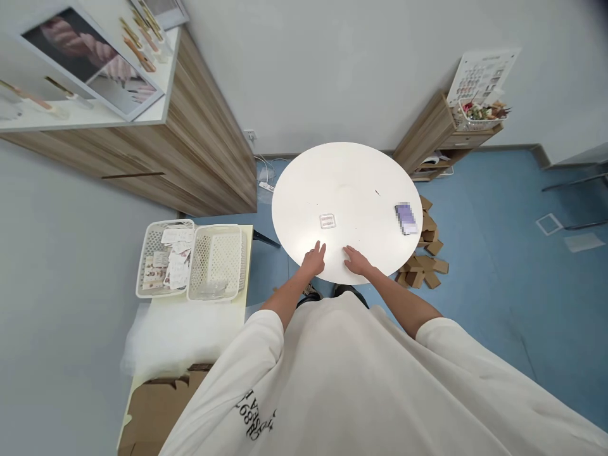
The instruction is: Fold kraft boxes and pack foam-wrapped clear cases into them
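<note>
Both my hands lie flat on the near edge of a round white table [361, 171]. My left hand [314, 259] rests palm down with fingers stretched out and holds nothing. My right hand [356, 259] lies beside it, also flat and empty. A small square clear packet [327, 221] sits on the table just beyond my left hand, not touched. A purple and white item [406, 218] lies near the table's right edge.
Two white mesh baskets [216, 263] stand on a yellow side table at left, one holding several cards [171, 263]. Folded cardboard pieces [425, 263] lie on the blue floor at right. A wooden cabinet [204, 139] and a small shelf unit [439, 136] stand behind.
</note>
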{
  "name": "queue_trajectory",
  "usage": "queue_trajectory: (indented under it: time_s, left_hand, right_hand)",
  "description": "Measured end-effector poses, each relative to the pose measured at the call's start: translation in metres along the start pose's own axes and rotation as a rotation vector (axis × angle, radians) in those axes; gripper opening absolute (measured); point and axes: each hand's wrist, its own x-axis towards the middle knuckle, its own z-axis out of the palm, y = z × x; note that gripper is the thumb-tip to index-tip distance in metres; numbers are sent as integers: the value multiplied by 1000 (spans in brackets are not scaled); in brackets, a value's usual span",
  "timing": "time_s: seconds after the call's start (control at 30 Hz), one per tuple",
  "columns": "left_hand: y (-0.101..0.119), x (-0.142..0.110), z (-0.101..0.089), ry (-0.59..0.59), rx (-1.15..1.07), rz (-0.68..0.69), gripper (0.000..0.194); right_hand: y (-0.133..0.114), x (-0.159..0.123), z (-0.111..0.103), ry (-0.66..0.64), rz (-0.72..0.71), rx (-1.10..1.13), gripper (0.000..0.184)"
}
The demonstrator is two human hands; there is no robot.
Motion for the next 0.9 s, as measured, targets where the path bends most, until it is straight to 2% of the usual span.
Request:
queue_trajectory:
  time_s: [0.2,0.3,0.43,0.6,0.73,0.9]
  left_hand:
    - [15,-37,4,113,-17,-74,70]
    - [25,-59,14,186,-51,-155,67]
    - [43,-94,43,228,-124,-269,64]
    - [58,-147,85,195,-162,-372,61]
    - [55,-189,101,210,-156,-441,61]
    - [39,-230,107,256,-181,-505,61]
  right_hand:
    - [-10,-15,5,70,-121,-52,57]
    - [-11,-19,6,103,-222,-87,53]
    - [-14,-30,19,103,-351,-105,49]
    - [-27,-53,53,63,-487,-91,46]
    - [-45,-72,78,14,-558,-85,45]
    - [-76,-84,97,-9,-604,-97,48]
